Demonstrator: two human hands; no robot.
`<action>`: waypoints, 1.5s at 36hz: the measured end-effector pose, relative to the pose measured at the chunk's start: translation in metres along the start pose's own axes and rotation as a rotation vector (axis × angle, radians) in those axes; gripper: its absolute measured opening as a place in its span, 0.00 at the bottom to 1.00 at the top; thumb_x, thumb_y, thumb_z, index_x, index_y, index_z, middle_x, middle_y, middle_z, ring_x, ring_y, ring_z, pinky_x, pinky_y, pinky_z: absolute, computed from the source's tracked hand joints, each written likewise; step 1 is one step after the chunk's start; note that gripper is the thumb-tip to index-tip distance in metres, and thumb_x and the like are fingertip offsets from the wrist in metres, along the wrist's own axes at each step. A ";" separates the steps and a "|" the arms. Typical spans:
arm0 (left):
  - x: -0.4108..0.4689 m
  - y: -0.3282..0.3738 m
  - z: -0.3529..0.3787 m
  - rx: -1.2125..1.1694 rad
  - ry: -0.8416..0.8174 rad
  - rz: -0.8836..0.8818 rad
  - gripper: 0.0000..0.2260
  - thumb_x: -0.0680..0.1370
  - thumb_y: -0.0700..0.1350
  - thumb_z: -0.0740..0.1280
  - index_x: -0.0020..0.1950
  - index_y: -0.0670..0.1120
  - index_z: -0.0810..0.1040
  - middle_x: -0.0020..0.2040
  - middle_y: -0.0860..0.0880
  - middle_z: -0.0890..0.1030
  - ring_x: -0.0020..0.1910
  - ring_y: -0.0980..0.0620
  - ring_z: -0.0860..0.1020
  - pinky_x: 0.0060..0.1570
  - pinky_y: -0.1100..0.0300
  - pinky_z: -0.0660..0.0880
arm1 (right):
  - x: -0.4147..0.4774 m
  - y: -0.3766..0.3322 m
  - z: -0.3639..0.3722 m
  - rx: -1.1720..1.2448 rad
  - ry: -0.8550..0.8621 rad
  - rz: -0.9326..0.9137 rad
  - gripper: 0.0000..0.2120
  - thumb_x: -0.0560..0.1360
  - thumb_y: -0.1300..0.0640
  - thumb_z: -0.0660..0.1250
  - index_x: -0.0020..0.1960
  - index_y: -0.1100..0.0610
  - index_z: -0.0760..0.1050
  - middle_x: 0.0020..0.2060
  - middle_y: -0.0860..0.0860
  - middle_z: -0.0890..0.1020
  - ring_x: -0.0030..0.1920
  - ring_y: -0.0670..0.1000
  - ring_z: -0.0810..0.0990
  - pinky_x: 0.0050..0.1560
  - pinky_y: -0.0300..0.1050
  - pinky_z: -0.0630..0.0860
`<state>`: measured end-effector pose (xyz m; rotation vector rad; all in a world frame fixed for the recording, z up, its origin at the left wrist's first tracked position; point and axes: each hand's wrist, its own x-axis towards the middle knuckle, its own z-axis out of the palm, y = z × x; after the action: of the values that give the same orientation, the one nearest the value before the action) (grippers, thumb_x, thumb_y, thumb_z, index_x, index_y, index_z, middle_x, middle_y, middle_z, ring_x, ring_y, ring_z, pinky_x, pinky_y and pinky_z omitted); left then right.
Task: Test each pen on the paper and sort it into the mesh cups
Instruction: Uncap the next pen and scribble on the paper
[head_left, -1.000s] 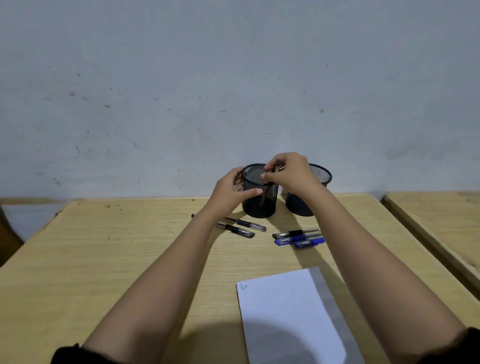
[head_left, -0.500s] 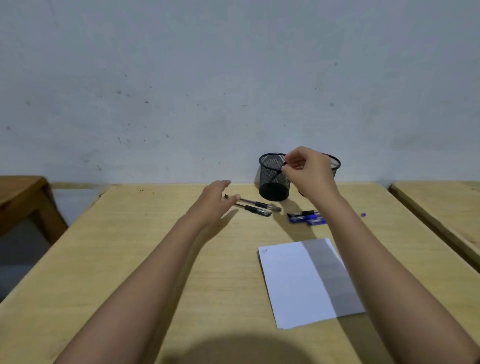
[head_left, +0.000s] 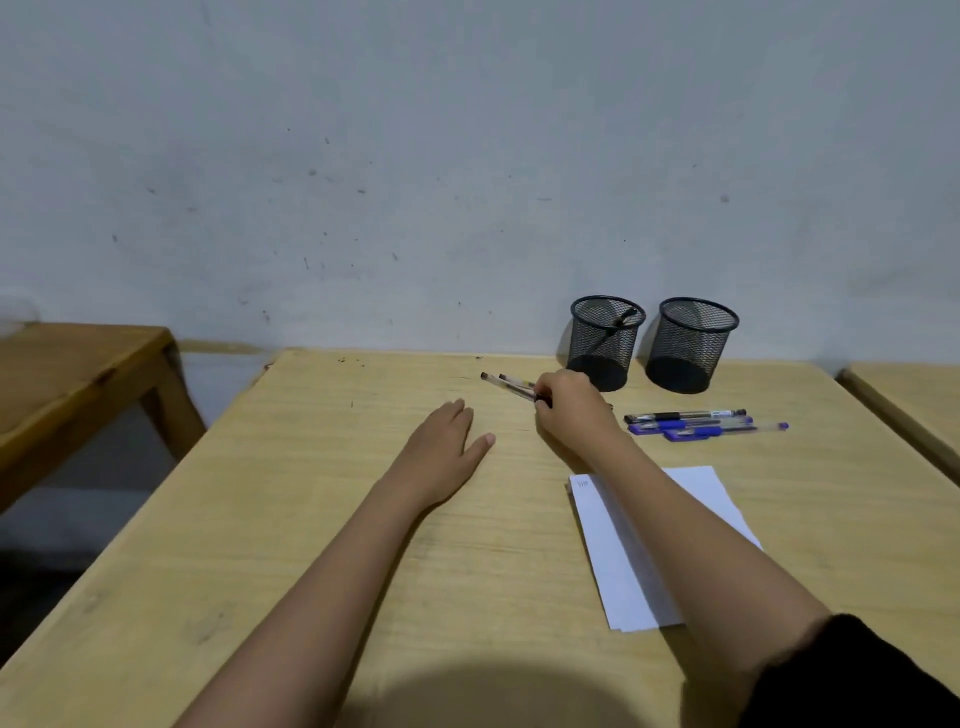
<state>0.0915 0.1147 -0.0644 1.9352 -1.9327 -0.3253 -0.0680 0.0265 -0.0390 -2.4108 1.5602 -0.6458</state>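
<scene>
Where the table ends at its left edge, a strip of dim floor parts it from a darker wooden side table at far left.

- Left half of tabletop: a broad stretch of pale wood running from the near edge to the far edge.
- Left hand: flat on the wood, palm down, fingers straight, holding nothing.
- Clear pens: two, lying together just right of that hand, pointing far-left.
- Right hand: fingers curled down onto the near ends of the pair. Which of the two it pinches cannot be told.
- Left mesh cup: upright by the far edge, with one dark pen leaning inside.
- Right mesh cup: upright just beside it, not touching.
- Capped pens: three, one black and two blue, side by side on the near side of the cups.
- Paper: a white sheet at near right, crossed by the right forearm.
- Second table: past a narrow gap at the right edge.
- Wall: grey and scuffed, directly behind.
</scene>
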 end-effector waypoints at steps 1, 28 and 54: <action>0.000 0.000 0.000 -0.004 0.000 0.000 0.26 0.81 0.55 0.55 0.73 0.40 0.61 0.76 0.42 0.57 0.76 0.47 0.54 0.73 0.56 0.52 | 0.002 0.000 0.002 -0.007 -0.004 -0.002 0.09 0.74 0.62 0.61 0.50 0.60 0.78 0.47 0.57 0.79 0.46 0.56 0.76 0.44 0.50 0.77; 0.008 0.068 -0.014 -0.907 0.123 0.054 0.09 0.74 0.43 0.71 0.54 0.50 0.80 0.49 0.50 0.81 0.50 0.55 0.77 0.55 0.62 0.74 | -0.042 -0.002 -0.058 1.147 0.146 0.175 0.09 0.70 0.67 0.70 0.47 0.64 0.72 0.42 0.60 0.79 0.45 0.57 0.81 0.45 0.44 0.81; -0.010 0.047 -0.047 -0.895 0.027 0.156 0.09 0.77 0.40 0.67 0.55 0.40 0.81 0.41 0.49 0.83 0.40 0.58 0.80 0.53 0.65 0.76 | -0.058 -0.017 -0.063 1.372 0.087 0.162 0.04 0.70 0.71 0.68 0.43 0.65 0.76 0.39 0.63 0.81 0.41 0.57 0.83 0.47 0.44 0.82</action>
<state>0.0682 0.1309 -0.0035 1.1807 -1.5017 -0.9193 -0.1032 0.0903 0.0093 -1.2042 0.7754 -1.2286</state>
